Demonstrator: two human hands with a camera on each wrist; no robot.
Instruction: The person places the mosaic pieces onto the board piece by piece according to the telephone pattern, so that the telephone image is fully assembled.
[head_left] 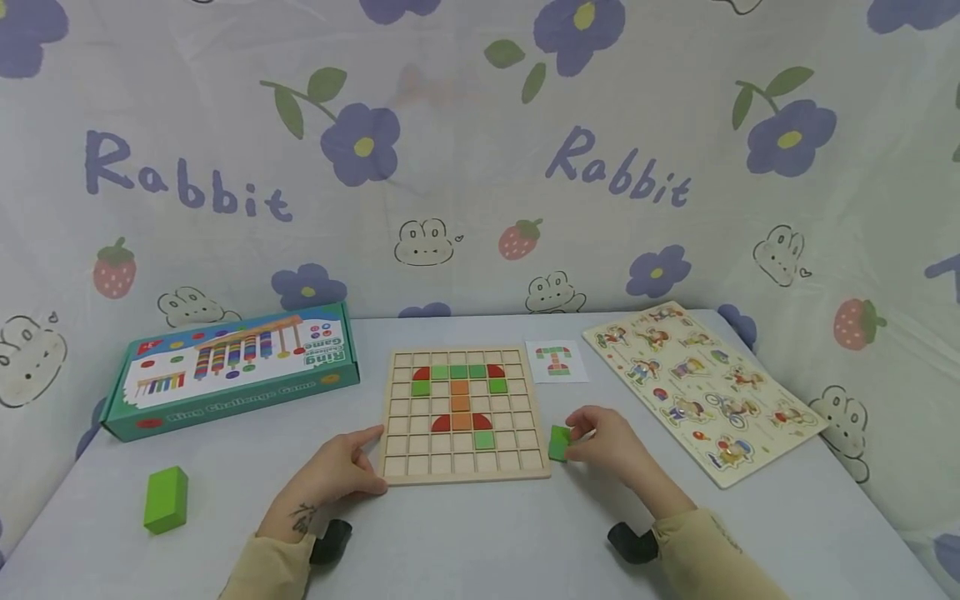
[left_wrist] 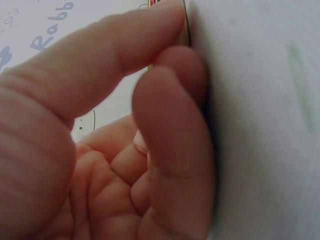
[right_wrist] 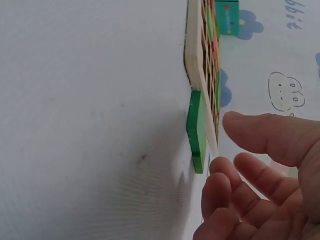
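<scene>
A wooden grid board (head_left: 468, 480) lies in the middle, holding red quarter-round, green and orange square tiles. Against its left edge my left hand (head_left: 341, 467) rests, index finger extended on the side and thumb at the near corner. Just right of the board, a loose green tile (head_left: 558, 443) lies flat on the table. My right hand (head_left: 606, 442) hovers over that tile, its fingertips overlapping it in the head view. In the right wrist view, thumb and loosely bent fingers stand apart beside the green tile (right_wrist: 196, 132), with nothing between them.
A pattern card (head_left: 557, 361) sits at the board's far right corner. Farther right lies a picture puzzle board (head_left: 705, 392). At the back left is a green Ring Challenge Game box (head_left: 232, 367), with a green block (head_left: 166, 500) nearer the front.
</scene>
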